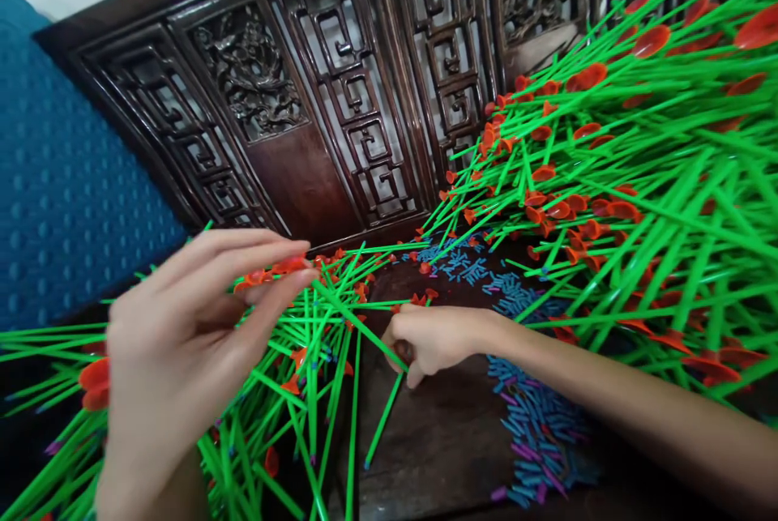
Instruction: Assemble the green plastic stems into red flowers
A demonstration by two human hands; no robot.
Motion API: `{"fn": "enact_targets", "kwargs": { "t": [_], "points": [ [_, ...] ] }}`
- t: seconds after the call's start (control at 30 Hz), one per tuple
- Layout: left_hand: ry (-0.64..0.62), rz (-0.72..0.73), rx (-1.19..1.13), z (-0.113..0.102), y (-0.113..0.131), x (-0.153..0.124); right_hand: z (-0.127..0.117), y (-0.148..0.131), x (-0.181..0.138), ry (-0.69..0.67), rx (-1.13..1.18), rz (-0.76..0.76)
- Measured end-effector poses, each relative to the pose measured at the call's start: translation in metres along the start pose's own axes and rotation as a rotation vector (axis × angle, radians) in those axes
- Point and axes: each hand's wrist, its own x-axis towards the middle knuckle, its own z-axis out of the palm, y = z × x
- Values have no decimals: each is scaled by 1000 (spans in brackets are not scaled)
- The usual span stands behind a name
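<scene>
My left hand (182,326) is closed in a pinch at the upper end of a green plastic stick (356,318); a bit of red shows between the fingertips. That stick slants down to my right hand (429,343), whose fingers are curled around its lower end, so what lies inside them is partly hidden. Below the right hand, a green stick with a blue tip (378,432) angles down over the dark wooden surface (431,448). Around and behind my left hand lies a loose heap of green sticks (313,375), several with flared red cups.
A large pile of green sticks with red cups (656,181) rises at the right. Small blue and purple tube pieces (540,432) lie scattered beside and beyond my right forearm. Behind stands a carved dark wood backrest (304,172); a blue dotted surface (73,172) is at the left.
</scene>
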Motion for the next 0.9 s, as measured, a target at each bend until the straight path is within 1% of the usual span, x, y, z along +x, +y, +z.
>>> {"fn": "enact_targets", "kwargs": {
  "t": [0.1, 0.2, 0.27, 0.37, 0.47, 0.57, 0.77, 0.9],
  "points": [
    [-118, 107, -5, 0, 4, 2, 2, -1, 0, -22, -104, 48],
    [-178, 159, 0, 3, 1, 0, -1, -6, -6, -7, -143, 91],
    [-210, 170, -6, 6, -1, -1, -4, -10, -11, 27, -155, 100],
    [-263, 155, -66, 12, -1, -1, -6, -12, -13, 54, -81, 65],
    [-253, 157, -111, 20, 0, -1, -5, -10, -9, 14, 3, 106],
    [-232, 141, -140, 26, 0, -2, -3, -8, -5, -20, 18, 142],
    [-217, 132, -227, 33, 0, -3, 1, -10, -5, -2, -20, 171],
    [-191, 79, -177, 38, 5, -4, 1, -14, -7, -3, -40, 157]
  ]
}}
